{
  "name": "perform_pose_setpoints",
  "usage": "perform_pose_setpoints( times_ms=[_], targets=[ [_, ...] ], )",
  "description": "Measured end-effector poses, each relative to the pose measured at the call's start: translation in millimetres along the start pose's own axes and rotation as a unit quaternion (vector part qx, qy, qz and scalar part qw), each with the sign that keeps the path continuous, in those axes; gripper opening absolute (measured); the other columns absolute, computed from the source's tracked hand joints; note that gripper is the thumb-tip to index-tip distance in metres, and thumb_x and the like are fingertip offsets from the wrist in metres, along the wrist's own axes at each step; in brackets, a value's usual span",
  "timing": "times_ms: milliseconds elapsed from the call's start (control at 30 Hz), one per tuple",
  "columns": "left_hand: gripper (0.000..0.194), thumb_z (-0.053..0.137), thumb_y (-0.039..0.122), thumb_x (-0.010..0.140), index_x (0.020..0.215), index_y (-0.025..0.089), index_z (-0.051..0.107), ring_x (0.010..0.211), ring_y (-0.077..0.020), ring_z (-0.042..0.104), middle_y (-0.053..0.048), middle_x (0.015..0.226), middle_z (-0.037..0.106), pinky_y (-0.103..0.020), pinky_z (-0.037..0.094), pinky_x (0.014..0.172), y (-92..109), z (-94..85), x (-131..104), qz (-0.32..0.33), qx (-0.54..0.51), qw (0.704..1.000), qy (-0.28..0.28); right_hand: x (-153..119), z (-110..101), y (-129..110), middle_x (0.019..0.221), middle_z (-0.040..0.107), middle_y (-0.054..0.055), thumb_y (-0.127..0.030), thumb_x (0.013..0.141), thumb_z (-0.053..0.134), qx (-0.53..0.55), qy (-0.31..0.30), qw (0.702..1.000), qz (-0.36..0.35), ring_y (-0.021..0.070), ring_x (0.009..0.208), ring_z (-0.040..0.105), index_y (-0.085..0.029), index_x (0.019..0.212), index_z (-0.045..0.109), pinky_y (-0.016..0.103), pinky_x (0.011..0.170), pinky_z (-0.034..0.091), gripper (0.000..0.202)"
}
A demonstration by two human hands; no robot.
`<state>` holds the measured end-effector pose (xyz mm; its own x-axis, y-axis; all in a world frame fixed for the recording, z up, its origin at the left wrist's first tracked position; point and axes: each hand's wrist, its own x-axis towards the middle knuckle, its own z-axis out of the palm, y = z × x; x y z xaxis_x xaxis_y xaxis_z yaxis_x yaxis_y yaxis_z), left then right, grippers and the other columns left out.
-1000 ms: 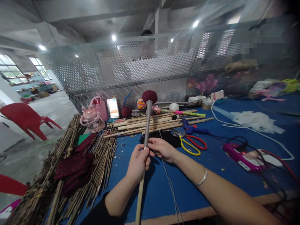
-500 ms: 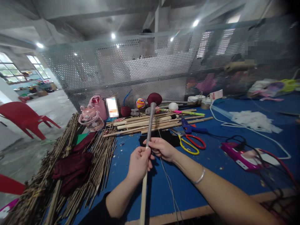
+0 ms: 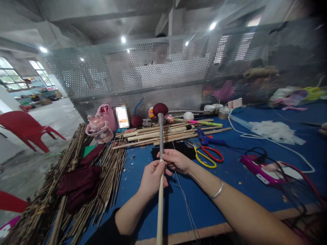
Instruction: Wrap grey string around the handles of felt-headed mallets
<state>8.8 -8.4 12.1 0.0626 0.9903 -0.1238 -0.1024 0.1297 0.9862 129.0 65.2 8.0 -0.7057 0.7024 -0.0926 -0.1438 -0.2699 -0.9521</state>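
Observation:
A pale wooden stick (image 3: 160,204) points away from me over the blue table, its upper part wrapped in grey and a dark red ball (image 3: 160,109) at its far end. My left hand (image 3: 152,175) is closed round the stick just below the grey wrapping. Fingers of my right hand (image 3: 176,160) pinch the lower edge of the grey part, right beside the left thumb. Thin grey strands (image 3: 186,202) hang from near the right hand down to the table's front edge. A black cloth (image 3: 184,150) lies beyond the hands.
Scissors (image 3: 206,157), a blue glue gun (image 3: 204,137) and a purple power strip (image 3: 260,170) are at the right. Pale sticks (image 3: 143,136) lie behind the hands. Bundled twigs (image 3: 109,183) and dark red cloth (image 3: 79,185) fill the left. A person sits behind the perforated panel (image 3: 114,81).
The stick's far end has swung left and its near end slightly right, with the dark red ball shifting left along with it. Both hands keep their hold.

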Motion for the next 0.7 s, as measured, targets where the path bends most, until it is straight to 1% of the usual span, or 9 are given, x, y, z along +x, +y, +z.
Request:
perform_pose_setpoints(
  times_ms=[67, 133, 267, 333, 433, 500, 567, 633, 700],
  targets=[
    [0.041, 0.043, 0.053, 0.076, 0.086, 0.014, 0.051, 0.031, -0.0071, 0.046, -0.002, 0.057, 0.061, -0.016, 0.031, 0.030, 1.8, 0.7, -1.2, -0.009, -0.026, 0.999, -0.032, -0.5, -1.4, -1.4, 0.048, 0.041, -0.008, -0.040, 0.071, 0.060, 0.002, -0.010, 1.000, 0.007, 0.0005, 0.032, 0.018, -0.014, 0.085, 0.052, 0.016, 0.032, 0.007, 0.031],
    [0.039, 0.046, 0.053, 0.074, 0.085, 0.015, 0.049, 0.033, -0.0078, 0.047, 0.001, 0.054, 0.058, -0.017, 0.034, 0.032, 0.4, 0.2, -1.2, -0.026, -0.033, 0.999, -0.032, 1.1, -0.6, -0.3, 0.048, 0.043, -0.007, -0.040, 0.070, 0.061, -0.020, 0.008, 1.000, -0.001, 0.0004, 0.033, 0.020, -0.013, 0.078, 0.051, 0.016, 0.032, 0.008, 0.030],
    [0.036, 0.064, 0.046, 0.062, 0.072, 0.017, 0.045, 0.031, -0.0066, 0.044, 0.006, 0.046, 0.049, -0.016, 0.034, 0.031, -3.8, -2.4, 1.1, -0.028, 0.021, 0.997, 0.066, 5.2, 3.4, 2.5, 0.049, 0.044, -0.007, -0.037, 0.066, 0.066, -0.032, 0.052, 0.998, -0.033, 0.0011, 0.036, 0.029, -0.012, 0.071, 0.049, 0.016, 0.033, 0.015, 0.030],
    [0.035, 0.064, 0.046, 0.063, 0.069, 0.016, 0.046, 0.031, -0.0060, 0.044, 0.004, 0.048, 0.052, -0.015, 0.032, 0.031, -2.8, -2.7, 1.6, -0.013, 0.033, 0.996, 0.080, 4.5, 3.6, 0.8, 0.045, 0.039, -0.009, -0.037, 0.068, 0.064, -0.014, 0.052, 0.998, -0.035, 0.0012, 0.035, 0.024, -0.013, 0.075, 0.051, 0.016, 0.033, 0.013, 0.029],
    [0.037, 0.056, 0.049, 0.069, 0.078, 0.013, 0.050, 0.035, -0.0065, 0.048, -0.001, 0.058, 0.060, -0.016, 0.035, 0.033, 1.2, -0.8, 0.4, -0.006, -0.029, 0.999, 0.028, 0.9, 0.9, -3.0, 0.042, 0.030, -0.011, -0.040, 0.071, 0.061, 0.027, 0.027, 0.999, -0.018, 0.0016, 0.033, 0.016, -0.014, 0.085, 0.051, 0.016, 0.033, 0.006, 0.032],
    [0.040, 0.050, 0.051, 0.072, 0.085, 0.013, 0.051, 0.037, -0.0072, 0.050, -0.003, 0.061, 0.061, -0.017, 0.037, 0.035, 2.7, 0.8, -0.8, -0.021, -0.074, 0.997, -0.017, -0.3, -0.7, -3.7, 0.044, 0.034, -0.010, -0.040, 0.069, 0.062, 0.043, 0.021, 0.999, -0.012, 0.0018, 0.035, 0.019, -0.014, 0.086, 0.051, 0.016, 0.033, 0.005, 0.033],
    [0.041, 0.050, 0.052, 0.072, 0.088, 0.014, 0.050, 0.036, -0.0061, 0.048, -0.001, 0.060, 0.059, -0.016, 0.035, 0.033, 2.7, 1.6, -1.6, -0.041, -0.089, 0.995, -0.026, 0.6, -0.3, -2.2, 0.046, 0.038, -0.009, -0.040, 0.068, 0.063, 0.025, 0.038, 0.999, -0.013, 0.0016, 0.034, 0.021, -0.014, 0.082, 0.050, 0.017, 0.033, 0.005, 0.032],
    [0.040, 0.055, 0.051, 0.069, 0.085, 0.016, 0.048, 0.032, -0.0034, 0.040, 0.004, 0.055, 0.053, -0.014, 0.029, 0.030, 1.5, 1.5, -1.8, -0.048, -0.071, 0.996, 0.014, 2.7, 2.3, -0.1, 0.045, 0.037, -0.009, -0.039, 0.068, 0.064, -0.008, 0.062, 0.998, -0.021, 0.0013, 0.033, 0.019, -0.014, 0.078, 0.050, 0.017, 0.032, 0.007, 0.030],
    [0.038, 0.059, 0.050, 0.065, 0.080, 0.017, 0.046, 0.029, -0.0015, 0.033, 0.008, 0.051, 0.047, -0.013, 0.023, 0.028, 0.3, 1.0, -1.6, -0.033, -0.034, 0.997, 0.061, 4.4, 5.6, 0.8, 0.042, 0.034, -0.010, -0.039, 0.067, 0.064, -0.030, 0.080, 0.996, -0.034, 0.0014, 0.032, 0.018, -0.014, 0.076, 0.049, 0.018, 0.032, 0.009, 0.030]
  ],
)
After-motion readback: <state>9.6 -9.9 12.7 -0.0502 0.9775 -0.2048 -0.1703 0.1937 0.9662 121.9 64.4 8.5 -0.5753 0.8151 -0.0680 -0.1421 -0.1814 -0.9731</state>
